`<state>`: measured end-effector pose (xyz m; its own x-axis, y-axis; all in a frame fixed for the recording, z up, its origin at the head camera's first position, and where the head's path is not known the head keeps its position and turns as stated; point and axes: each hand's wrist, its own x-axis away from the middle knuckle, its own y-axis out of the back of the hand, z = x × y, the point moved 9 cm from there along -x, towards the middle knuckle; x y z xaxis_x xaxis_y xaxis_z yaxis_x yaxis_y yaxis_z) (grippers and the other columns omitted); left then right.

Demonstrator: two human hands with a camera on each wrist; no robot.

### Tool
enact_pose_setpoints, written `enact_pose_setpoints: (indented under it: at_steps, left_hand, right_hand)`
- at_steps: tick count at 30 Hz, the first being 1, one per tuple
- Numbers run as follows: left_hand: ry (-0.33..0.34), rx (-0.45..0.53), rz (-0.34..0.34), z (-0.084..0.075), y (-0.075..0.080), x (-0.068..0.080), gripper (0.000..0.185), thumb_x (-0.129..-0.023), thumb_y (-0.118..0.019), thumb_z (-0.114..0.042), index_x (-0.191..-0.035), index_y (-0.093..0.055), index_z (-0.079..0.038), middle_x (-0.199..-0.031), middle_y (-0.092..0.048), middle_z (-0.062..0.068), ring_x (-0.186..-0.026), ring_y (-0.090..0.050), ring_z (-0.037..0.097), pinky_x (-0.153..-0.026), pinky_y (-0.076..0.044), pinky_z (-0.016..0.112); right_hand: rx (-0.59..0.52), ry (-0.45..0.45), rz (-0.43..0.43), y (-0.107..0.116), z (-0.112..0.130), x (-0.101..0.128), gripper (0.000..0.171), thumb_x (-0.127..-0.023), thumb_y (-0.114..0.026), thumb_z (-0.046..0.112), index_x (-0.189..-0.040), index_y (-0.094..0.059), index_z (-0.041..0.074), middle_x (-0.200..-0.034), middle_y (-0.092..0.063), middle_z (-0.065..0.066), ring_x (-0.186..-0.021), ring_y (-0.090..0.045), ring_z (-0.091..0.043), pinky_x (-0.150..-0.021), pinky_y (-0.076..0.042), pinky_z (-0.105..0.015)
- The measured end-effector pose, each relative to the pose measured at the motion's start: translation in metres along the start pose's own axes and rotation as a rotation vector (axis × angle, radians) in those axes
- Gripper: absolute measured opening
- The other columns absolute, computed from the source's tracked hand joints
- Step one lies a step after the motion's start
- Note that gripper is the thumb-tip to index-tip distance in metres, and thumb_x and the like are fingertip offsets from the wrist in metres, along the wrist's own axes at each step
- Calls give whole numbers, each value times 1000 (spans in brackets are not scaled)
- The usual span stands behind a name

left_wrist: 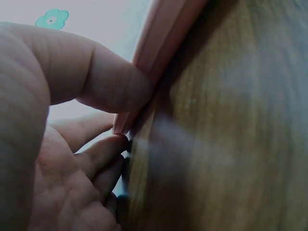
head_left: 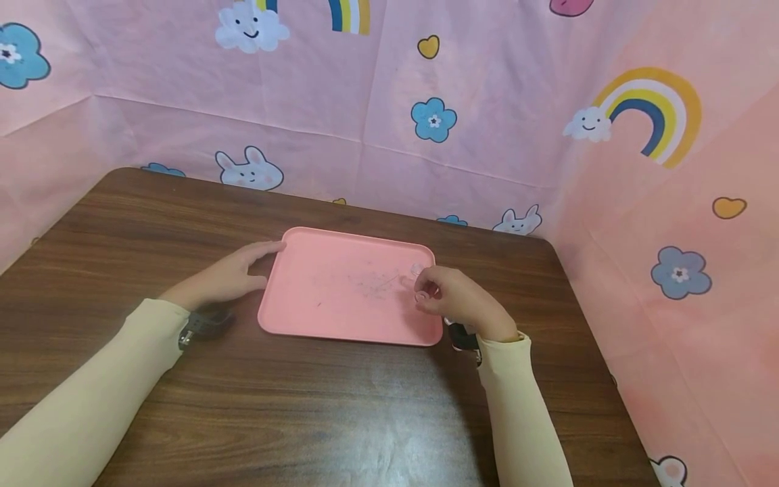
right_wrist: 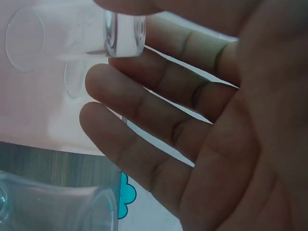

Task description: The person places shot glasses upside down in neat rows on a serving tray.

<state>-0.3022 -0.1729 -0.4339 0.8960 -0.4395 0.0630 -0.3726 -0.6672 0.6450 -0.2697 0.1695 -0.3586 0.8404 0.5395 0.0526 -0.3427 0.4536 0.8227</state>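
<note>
Pink plastic tray (head_left: 341, 297) flat on dark wood-grain worktop (head_left: 304, 406), roughly centred, long side across the view. Faint scuffs and smears on tray floor near middle.

Left hand (head_left: 228, 276) at tray's left edge, near far-left corner. Grip relaxed, fingers mostly straight, fingertips (head_left: 270, 247) touching the rim. In left wrist view: thumb (left_wrist: 110, 79) pressed on top of the tray's edge (left_wrist: 159, 43), other fingers (left_wrist: 103, 151) lying against worktop (left_wrist: 226, 134) beside and below the rim. Not curled round anything.

Right hand (head_left: 459, 297) over tray's right side, near far-right corner. Grip pinching a small clear glass cup (head_left: 421, 292) between thumb and forefinger. In right wrist view: the small clear glass cup (right_wrist: 124, 34) seen from its base end, held at the fingertips, remaining fingers (right_wrist: 144, 120) spread and loose below it. Cup low over the tray; contact with tray floor cannot be told.

A second clear glass item (head_left: 416, 269) just beyond the right hand on the tray, close to far rim. Right wrist view also shows a blurred clear glass (right_wrist: 53, 207) at bottom left, very near the lens, and a round clear outline (right_wrist: 24, 38) on the pink tray surface (right_wrist: 38, 110).

Cream long sleeves (head_left: 73, 406) on both arms, wrist-mounted cameras (head_left: 203, 323) strapped under each cuff. Pink backdrop cloth (head_left: 487, 101) with rainbows, clouds, bunnies, flowers around the worktop on three sides.
</note>
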Motion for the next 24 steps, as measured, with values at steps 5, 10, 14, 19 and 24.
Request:
enact_pose_setpoints:
  at_steps: [5, 10, 14, 19, 24]
  left_hand:
    - [-1, 8, 3, -1, -1, -1, 74, -96, -67, -12, -162, -32, -8, -167, -23, 24, -155, -16, 48, -121, -16, 71]
    - [-8, 9, -1, -1, 0, -1, 74, -96, -67, -11, -161, -32, -7, -167, -24, 24, -155, -17, 48, -122, -16, 70]
    - [-15, 12, 0, -1, 0, -2, 74, -97, -68, -12, -161, -32, -6, -167, -24, 24, -155, -17, 47, -122, -16, 70]
    - [-10, 10, -2, -2, 1, 0, 73, -97, -66, -11, -161, -32, -7, -167, -24, 24, -155, -17, 47, -122, -17, 70]
    - [-2, 1, 3, -4, 0, -1, 73, -97, -66, -11, -162, -32, -7, -167, -23, 24, -155, -17, 48, -121, -17, 70]
  right_hand:
    - [32, 6, 4, 0, 0, 0, 12, -90, -78, 10, -96, -68, 9, -90, -65, -1, -88, -61, -19, -81, -56, -36]
    - [-21, -20, -14, 12, -3, 8, 24, -90, -80, 16, -109, -69, 6, -100, -69, -8, -94, -66, -25, -83, -58, -40]
    - [-55, -69, -54, 31, -14, 25, 31, -89, -81, 15, -115, -68, 5, -112, -70, -14, -104, -68, -32, -93, -58, -48]
    - [-21, -149, -19, 39, -35, 41, 38, -90, -80, 17, -121, -66, 2, -121, -68, -15, -114, -65, -33, -101, -53, -54]
    - [-32, -205, 34, 36, -46, 44, 39, -89, -82, 22, -119, -67, 4, -113, -70, -9, -105, -66, -26, -95, -56, -47]
